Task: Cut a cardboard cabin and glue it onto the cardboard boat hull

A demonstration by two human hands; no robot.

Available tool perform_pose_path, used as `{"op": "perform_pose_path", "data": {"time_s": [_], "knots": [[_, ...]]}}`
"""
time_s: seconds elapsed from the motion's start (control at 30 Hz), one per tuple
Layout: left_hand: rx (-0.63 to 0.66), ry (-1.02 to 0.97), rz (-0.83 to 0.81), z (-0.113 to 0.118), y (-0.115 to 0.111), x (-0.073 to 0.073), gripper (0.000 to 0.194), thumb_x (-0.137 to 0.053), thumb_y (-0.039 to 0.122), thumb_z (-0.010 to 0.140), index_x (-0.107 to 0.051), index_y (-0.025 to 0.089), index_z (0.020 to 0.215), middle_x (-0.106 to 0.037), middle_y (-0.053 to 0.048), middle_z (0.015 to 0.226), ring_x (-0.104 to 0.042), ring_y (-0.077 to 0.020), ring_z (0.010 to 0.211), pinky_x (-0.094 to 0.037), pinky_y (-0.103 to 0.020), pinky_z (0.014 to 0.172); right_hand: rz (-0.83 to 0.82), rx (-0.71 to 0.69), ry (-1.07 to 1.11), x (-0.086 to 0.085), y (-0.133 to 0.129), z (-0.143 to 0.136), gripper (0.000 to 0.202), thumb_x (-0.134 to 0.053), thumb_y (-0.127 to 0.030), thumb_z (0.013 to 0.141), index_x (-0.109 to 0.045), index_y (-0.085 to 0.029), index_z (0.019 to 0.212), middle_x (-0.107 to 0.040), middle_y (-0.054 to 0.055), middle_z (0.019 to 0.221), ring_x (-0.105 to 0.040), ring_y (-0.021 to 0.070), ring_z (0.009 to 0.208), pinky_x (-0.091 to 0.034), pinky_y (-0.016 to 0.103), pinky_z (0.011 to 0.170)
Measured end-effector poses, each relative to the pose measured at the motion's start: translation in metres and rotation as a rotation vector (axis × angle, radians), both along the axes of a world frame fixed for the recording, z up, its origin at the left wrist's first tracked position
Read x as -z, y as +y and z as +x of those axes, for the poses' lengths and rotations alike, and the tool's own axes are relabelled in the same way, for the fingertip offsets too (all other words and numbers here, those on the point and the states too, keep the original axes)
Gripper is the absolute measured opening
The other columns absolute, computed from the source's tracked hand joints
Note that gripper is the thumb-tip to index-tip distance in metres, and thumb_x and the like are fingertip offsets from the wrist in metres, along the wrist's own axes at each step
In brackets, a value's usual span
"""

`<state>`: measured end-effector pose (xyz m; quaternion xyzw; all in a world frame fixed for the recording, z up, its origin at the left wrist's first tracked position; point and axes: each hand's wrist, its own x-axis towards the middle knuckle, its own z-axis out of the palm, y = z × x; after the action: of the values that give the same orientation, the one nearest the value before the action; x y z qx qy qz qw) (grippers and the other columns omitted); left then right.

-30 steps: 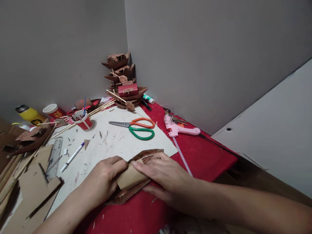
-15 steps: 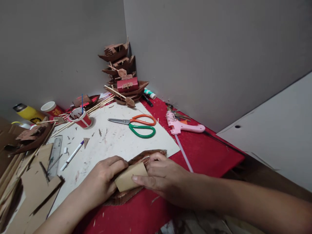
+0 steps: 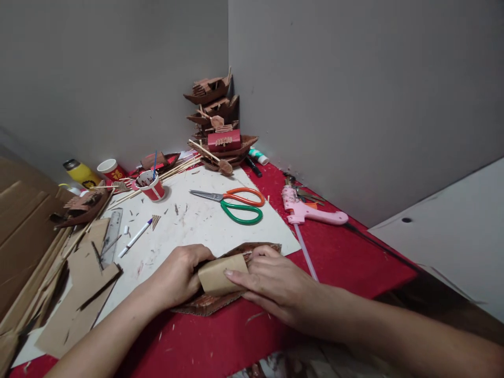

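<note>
A brown cardboard model boat [image 3: 212,304] lies tilted at the near edge of the white sheet, over the red tabletop. Inside its hull sits a curved tan cardboard piece [image 3: 220,278], arched like a cabin roof. My left hand [image 3: 179,273] grips the left end of this piece, its fingertips partly hidden behind it. From the right, my right hand [image 3: 275,283] presses its thumb on the outer face of the piece, with the other fingers curled over its right end inside the hull.
Scissors [image 3: 236,202] lie beyond the boat, and a pink glue gun [image 3: 311,210] rests to the right. A paint cup [image 3: 153,189], a marker [image 3: 135,239] and cardboard scraps [image 3: 79,294] are on the left. Finished boats [image 3: 224,142] are stacked in the wall corner.
The view has swung left, so everything appears shifted right. Both hands keep their hold on the curved cardboard piece, which is now turned slightly flatter across the hull.
</note>
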<state>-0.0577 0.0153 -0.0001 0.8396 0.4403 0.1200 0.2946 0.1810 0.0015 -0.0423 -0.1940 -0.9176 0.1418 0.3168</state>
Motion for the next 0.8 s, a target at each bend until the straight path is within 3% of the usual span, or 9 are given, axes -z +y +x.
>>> {"op": "perform_pose_path", "data": {"time_s": [0.3, 0.47, 0.67, 0.8], "knots": [[0.022, -0.026, 0.041, 0.001, -0.001, 0.008, 0.028, -0.052, 0.003, 0.068, -0.069, 0.013, 0.088, -0.07, -0.005, 0.08, -0.062, -0.0162, 0.071, -0.043, -0.023, 0.063, -0.002, 0.036, 0.04, 0.009, 0.001, 0.002, 0.046, -0.051, -0.016, 0.094, -0.042, -0.018, 0.139, -0.068, 0.008, 0.098, -0.06, 0.0202, 0.089, -0.047, 0.036, 0.083], [0.012, -0.017, 0.078, 0.0, 0.001, 0.004, 0.026, -0.052, 0.003, 0.064, -0.067, 0.014, 0.081, -0.068, -0.004, 0.076, -0.058, -0.0153, 0.068, -0.041, -0.022, 0.06, 0.042, 0.073, 0.042, 0.01, 0.004, 0.003, 0.051, -0.047, -0.017, 0.095, -0.034, -0.02, 0.144, -0.067, 0.011, 0.111, -0.061, 0.0227, 0.098, -0.049, 0.038, 0.086], [-0.138, 0.006, 0.136, -0.012, 0.003, -0.009, 0.023, -0.052, 0.005, 0.064, -0.067, 0.016, 0.078, -0.066, -0.002, 0.072, -0.055, -0.0148, 0.063, -0.037, -0.022, 0.057, 0.087, 0.003, 0.031, -0.008, 0.034, -0.01, 0.052, -0.051, -0.018, 0.093, -0.039, -0.021, 0.144, -0.067, 0.012, 0.113, -0.061, 0.0247, 0.101, -0.052, 0.039, 0.085], [-0.298, 0.02, 0.177, -0.027, 0.006, -0.007, 0.021, -0.052, 0.006, 0.064, -0.066, 0.016, 0.075, -0.066, -0.002, 0.068, -0.056, -0.0163, 0.063, -0.036, -0.024, 0.056, 0.031, -0.036, -0.026, -0.014, 0.065, -0.032, 0.05, -0.057, -0.02, 0.09, -0.048, -0.02, 0.14, -0.066, 0.014, 0.117, -0.06, 0.0261, 0.106, -0.052, 0.042, 0.089]]}}
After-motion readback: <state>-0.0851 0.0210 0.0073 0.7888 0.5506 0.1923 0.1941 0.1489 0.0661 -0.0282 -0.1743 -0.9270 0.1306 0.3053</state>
